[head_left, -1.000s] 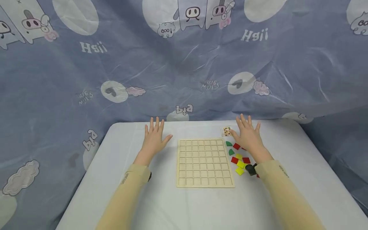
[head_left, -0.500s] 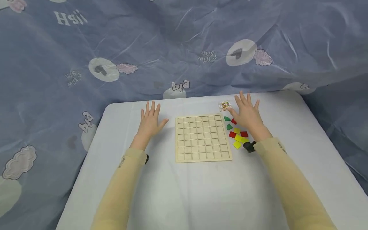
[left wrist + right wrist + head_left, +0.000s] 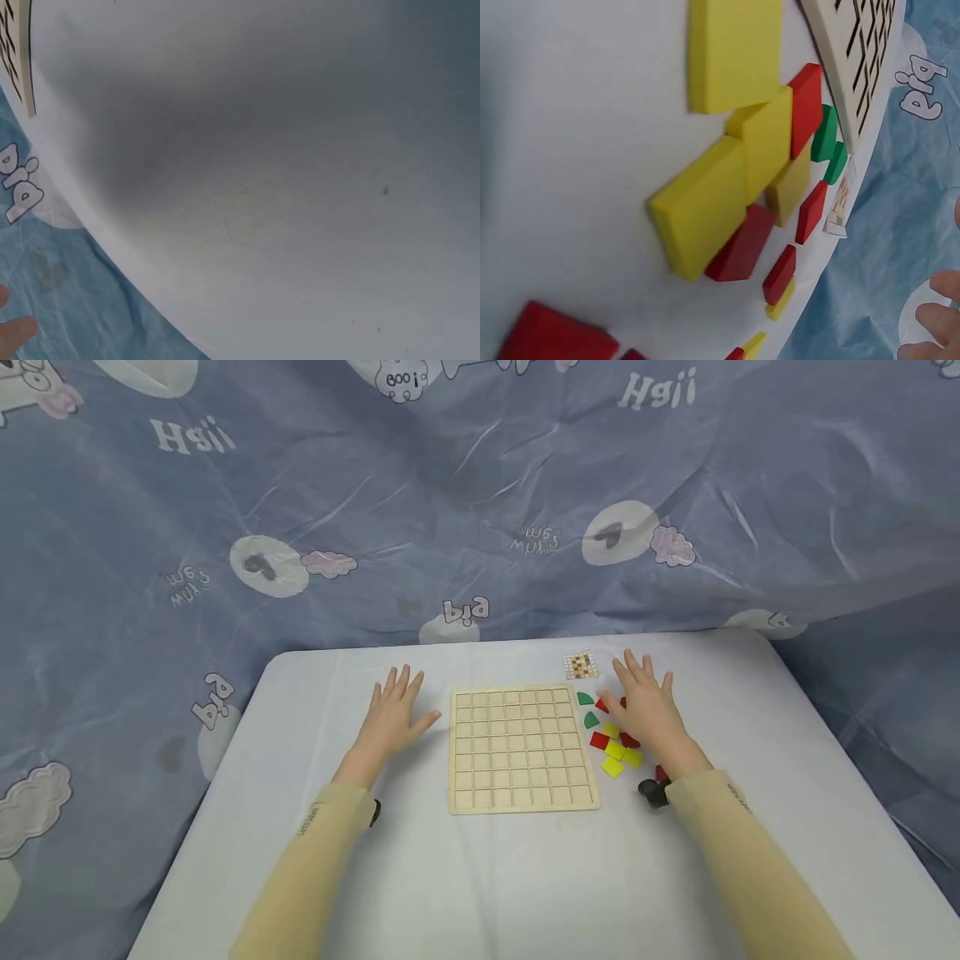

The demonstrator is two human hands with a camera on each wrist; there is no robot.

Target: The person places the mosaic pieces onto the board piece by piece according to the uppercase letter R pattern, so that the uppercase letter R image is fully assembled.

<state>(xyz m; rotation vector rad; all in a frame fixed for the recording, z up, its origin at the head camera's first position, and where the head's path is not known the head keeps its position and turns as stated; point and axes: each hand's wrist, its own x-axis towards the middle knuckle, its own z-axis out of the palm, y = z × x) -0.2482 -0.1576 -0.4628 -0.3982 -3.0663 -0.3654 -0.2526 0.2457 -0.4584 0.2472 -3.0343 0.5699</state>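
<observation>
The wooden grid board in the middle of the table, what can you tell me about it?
The wooden grid board is a pale, square, flat panel that looks like light plywood, divided into rows of small square cells, all empty. It lies flat on the white table between the two hands. Neither hand touches it. Coloured tiles lie just off its right edge.

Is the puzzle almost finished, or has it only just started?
Just started. Every square of the wooden grid board is empty. Neither hand holds a piece: the left hand lies flat on the white table, the right hand hovers over the loose red, yellow and green tiles.
</observation>
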